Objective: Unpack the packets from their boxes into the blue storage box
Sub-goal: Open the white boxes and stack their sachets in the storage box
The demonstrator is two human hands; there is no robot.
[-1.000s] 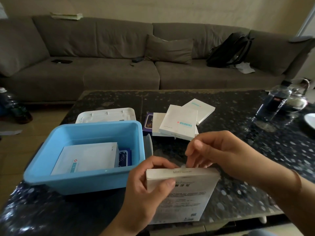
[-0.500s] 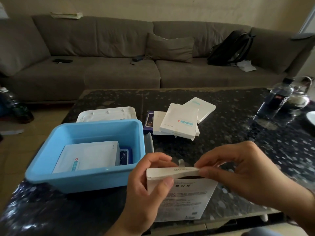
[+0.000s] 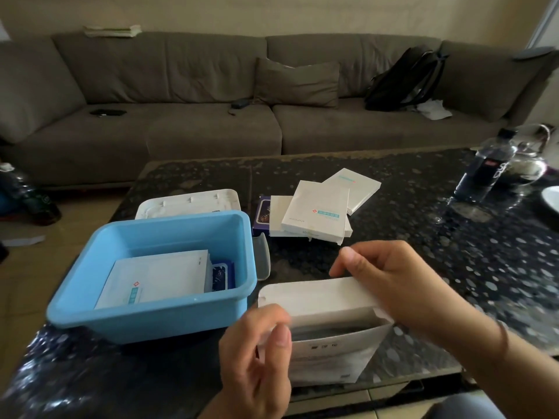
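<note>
Box (image 3: 329,343) is standing upright at the near counter (image 3: 423,237) edge, just right of the bin (image 3: 157,316), with the left hand (image 3: 257,352) gripping its left side and the right hand (image 3: 390,279) pinching the top flap (image 3: 314,297) and folding it back, so the opening step is in hand. Inside, the packets are showing only as a dark gap, so next the right hand is likely needing to reach in and draw them out toward the bin, where white packets (image 3: 157,279) are already lying, while four more boxes (image 3: 317,210) are waiting beyond

Both hands, left (image 3: 257,352) and right (image 3: 390,282), hold a white box (image 3: 329,343), flap open, beside the blue storage box (image 3: 151,316).
</note>
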